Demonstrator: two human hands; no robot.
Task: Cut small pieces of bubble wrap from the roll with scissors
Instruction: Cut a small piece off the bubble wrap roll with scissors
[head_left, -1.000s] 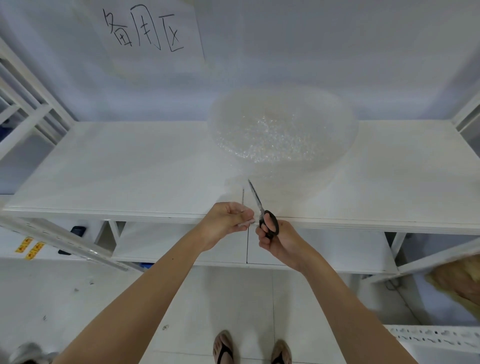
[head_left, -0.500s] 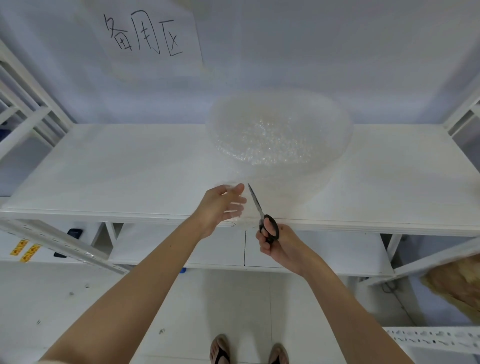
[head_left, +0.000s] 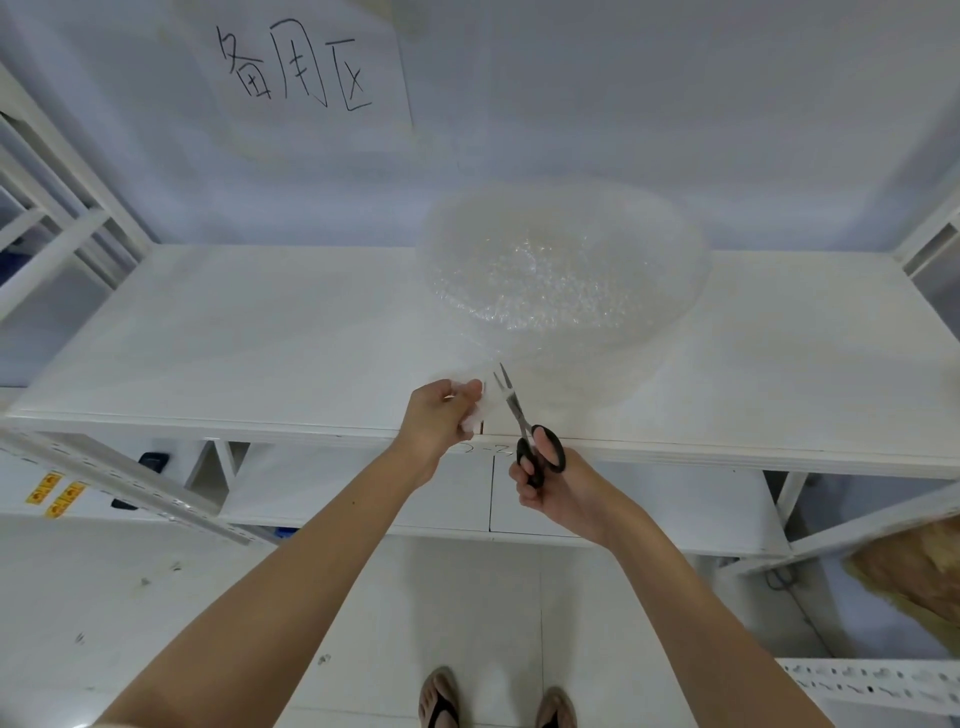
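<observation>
On the white shelf (head_left: 234, 338), the left hand (head_left: 434, 421) pinches the loose end of the bubble wrap (head_left: 480, 400) between thumb and fingers. Just right of it, the scissors (head_left: 524, 426) have their 2 blades parted at the wrap's edge, gripped by the right hand (head_left: 558, 493). The bubble wrap roll (head_left: 563, 265) stands behind.

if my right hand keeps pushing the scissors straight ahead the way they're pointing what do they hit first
Probably the loose sheet of bubble wrap that the left hand pinches. The right hand points the scissors up and away, blades open at that sheet's edge. Beyond it sits the roll on the shelf; depth is unclear.
</observation>
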